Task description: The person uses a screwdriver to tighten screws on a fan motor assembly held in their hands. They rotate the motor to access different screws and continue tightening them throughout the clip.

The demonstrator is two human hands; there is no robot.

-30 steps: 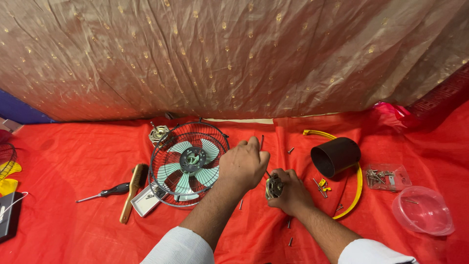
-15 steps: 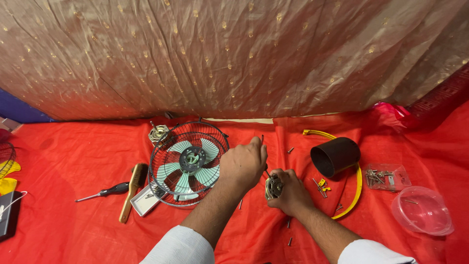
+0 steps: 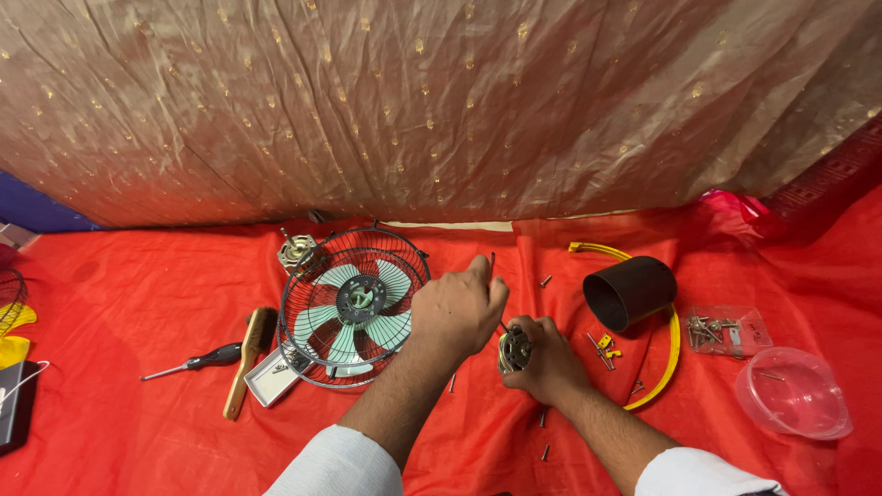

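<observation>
My right hand (image 3: 551,363) grips a small round metal motor (image 3: 514,350) just above the red cloth (image 3: 138,294). My left hand (image 3: 457,310) is closed around a thin metal tool (image 3: 491,264) whose upper end sticks out above the fingers and whose lower tip reaches the motor. Right beside my left hand, on its left, lies a dark wire fan guard (image 3: 354,308) with pale green blades.
A second small motor (image 3: 299,250) sits behind the guard. A screwdriver (image 3: 197,360), a wooden brush (image 3: 246,358) and a small metal tray (image 3: 269,377) lie left. A black cylinder (image 3: 629,291), yellow ring (image 3: 669,358), screw bag (image 3: 726,329) and clear bowl (image 3: 793,393) lie right. Loose screws surround my wrists.
My left hand has shifted slightly on the thin tool over the motor. The right hand and motor stay in place.
</observation>
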